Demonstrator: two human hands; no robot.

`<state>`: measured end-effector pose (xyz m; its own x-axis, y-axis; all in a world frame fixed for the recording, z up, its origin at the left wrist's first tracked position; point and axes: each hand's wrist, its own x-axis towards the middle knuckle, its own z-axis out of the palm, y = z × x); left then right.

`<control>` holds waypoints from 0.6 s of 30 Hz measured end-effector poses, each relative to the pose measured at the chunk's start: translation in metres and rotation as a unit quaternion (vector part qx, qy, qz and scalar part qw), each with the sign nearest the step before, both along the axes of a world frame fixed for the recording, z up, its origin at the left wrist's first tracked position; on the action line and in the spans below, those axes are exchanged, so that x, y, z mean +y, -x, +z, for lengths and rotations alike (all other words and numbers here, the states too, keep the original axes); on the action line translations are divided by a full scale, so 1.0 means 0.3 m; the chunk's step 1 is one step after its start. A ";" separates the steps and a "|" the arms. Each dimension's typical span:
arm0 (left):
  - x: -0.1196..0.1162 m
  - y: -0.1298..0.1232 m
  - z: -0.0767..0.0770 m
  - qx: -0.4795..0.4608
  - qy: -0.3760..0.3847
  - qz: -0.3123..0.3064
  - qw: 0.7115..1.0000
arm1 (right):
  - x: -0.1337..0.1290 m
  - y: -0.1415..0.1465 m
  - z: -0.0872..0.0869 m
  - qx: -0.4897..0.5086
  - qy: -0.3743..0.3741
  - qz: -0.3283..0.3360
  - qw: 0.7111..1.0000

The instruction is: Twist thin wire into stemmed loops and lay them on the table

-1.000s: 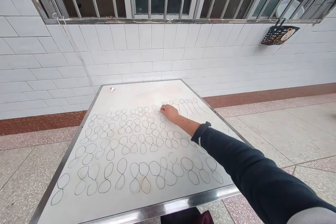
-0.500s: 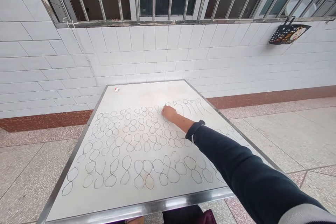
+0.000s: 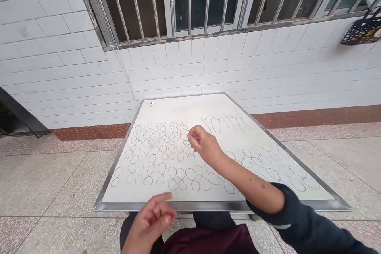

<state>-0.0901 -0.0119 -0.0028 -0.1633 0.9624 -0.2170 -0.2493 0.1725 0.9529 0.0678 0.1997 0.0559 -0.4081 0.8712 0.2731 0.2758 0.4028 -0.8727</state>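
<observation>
My right hand (image 3: 205,143) hovers over the middle of the white-topped table (image 3: 190,107), thumb and forefinger pinched together. A faint thin line shows at its fingertips; what the pinch holds is too small to tell. Rows of thin dark figure-eight loops (image 3: 162,172) cover much of the tabletop; whether they are drawn or laid strands I cannot tell. Right of my hand lies a row of single loops with long tails (image 3: 224,122). My left hand (image 3: 153,222) is at the near table edge, its fingers loosely bent and apart, holding nothing.
A metal rim (image 3: 214,206) frames the table. Near its far left corner sits a small white-and-red item (image 3: 152,104). Behind stands a white tiled wall (image 3: 178,69) with a barred window (image 3: 208,0). A patterned bag (image 3: 361,31) hangs at the right.
My right hand has drawn back toward me from the upper row, its forearm now bare to near the elbow. My left hand has come into view. The camera view has shifted left.
</observation>
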 end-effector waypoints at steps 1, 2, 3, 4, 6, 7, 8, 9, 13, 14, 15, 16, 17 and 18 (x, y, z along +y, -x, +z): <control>0.028 -0.003 0.054 0.010 -0.024 0.071 0.997 | -0.065 -0.002 0.017 0.035 0.016 0.017 0.999; 0.054 -0.009 0.107 0.010 -0.051 0.119 0.991 | -0.123 -0.004 0.033 0.069 0.032 0.031 0.997; 0.076 -0.018 0.155 0.005 -0.077 0.141 0.987 | -0.174 -0.005 0.048 0.101 0.048 0.045 0.993; 0.092 -0.031 0.196 -0.003 -0.098 0.146 0.984 | -0.218 -0.006 0.060 0.130 0.063 0.058 0.988; 0.103 -0.065 0.254 -0.025 -0.139 0.142 0.980 | -0.285 -0.007 0.077 0.177 0.084 0.084 0.977; 0.100 -0.084 0.271 -0.038 -0.155 0.140 0.977 | -0.311 -0.008 0.081 0.191 0.093 0.097 0.972; 0.092 -0.102 0.280 -0.051 -0.167 0.142 0.974 | -0.332 -0.008 0.083 0.199 0.100 0.108 0.969; 0.080 -0.119 0.285 -0.063 -0.175 0.147 0.971 | -0.350 -0.009 0.083 0.203 0.106 0.118 0.966; 0.030 -0.157 0.287 -0.080 -0.189 0.183 0.961 | -0.405 -0.017 0.078 0.200 0.129 0.139 0.961; 0.020 -0.161 0.287 -0.077 -0.193 0.187 0.960 | -0.417 -0.020 0.078 0.199 0.133 0.143 0.960; 0.010 -0.164 0.287 -0.074 -0.196 0.186 0.960 | -0.428 -0.023 0.080 0.199 0.137 0.147 0.959; 0.001 -0.166 0.288 -0.071 -0.198 0.182 0.961 | -0.438 -0.027 0.083 0.198 0.140 0.153 0.958; -0.006 -0.168 0.288 -0.069 -0.199 0.176 0.962 | -0.448 -0.030 0.087 0.197 0.142 0.156 0.957; -0.013 -0.170 0.288 -0.067 -0.199 0.171 0.963 | -0.457 -0.033 0.092 0.194 0.143 0.158 0.958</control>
